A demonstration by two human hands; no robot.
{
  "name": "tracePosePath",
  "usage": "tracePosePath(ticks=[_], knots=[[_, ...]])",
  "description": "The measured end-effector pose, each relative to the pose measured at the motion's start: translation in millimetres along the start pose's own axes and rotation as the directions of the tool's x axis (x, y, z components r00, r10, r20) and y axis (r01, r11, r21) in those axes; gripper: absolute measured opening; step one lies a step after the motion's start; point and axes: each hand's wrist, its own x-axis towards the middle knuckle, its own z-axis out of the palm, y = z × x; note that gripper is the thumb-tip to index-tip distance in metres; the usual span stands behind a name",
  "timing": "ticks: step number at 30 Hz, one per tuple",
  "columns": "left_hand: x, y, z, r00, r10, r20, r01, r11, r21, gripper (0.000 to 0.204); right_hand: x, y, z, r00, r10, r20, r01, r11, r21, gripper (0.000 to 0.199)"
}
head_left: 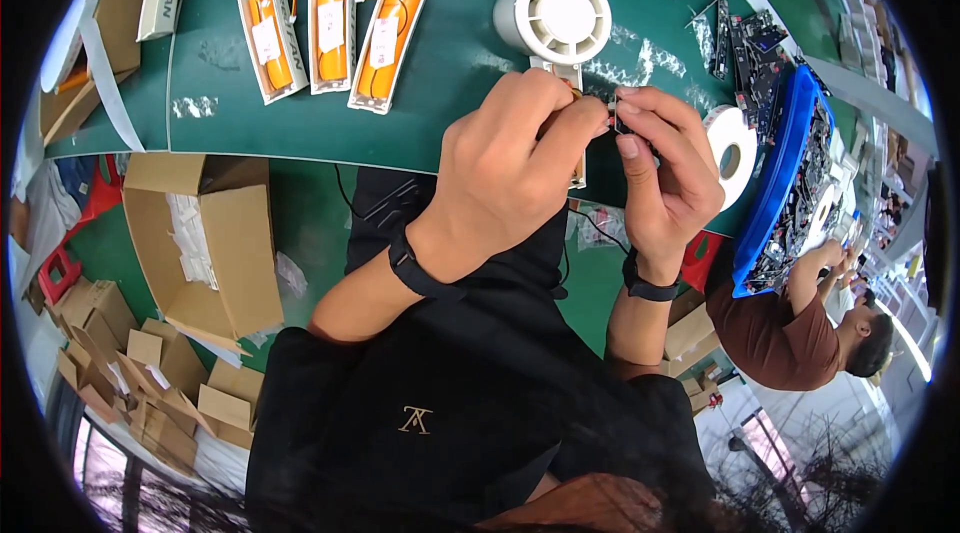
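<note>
The white fan lies by the table's near edge, its handle partly under the left hand. That hand's fingers pinch together, on what cannot be told; the right hand grasps a small dark part. A blue bin sits at the table's right edge.

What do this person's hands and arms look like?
The left hand and right hand are ungloved. A black band circles the left wrist, another the right. Both forearms are bare, below a black top.
</note>
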Motion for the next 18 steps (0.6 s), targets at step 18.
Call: tracePosePath(ticks=[18], knots=[[7.3, 3.9, -11.1, 0.997, 0.028, 0.07, -0.031, 0.999, 0.038, 0.02, -12.9, -0.8, 16.2, 0.968, 0.225, -0.109, -0.211, 0.969, 0.127, 0.019]])
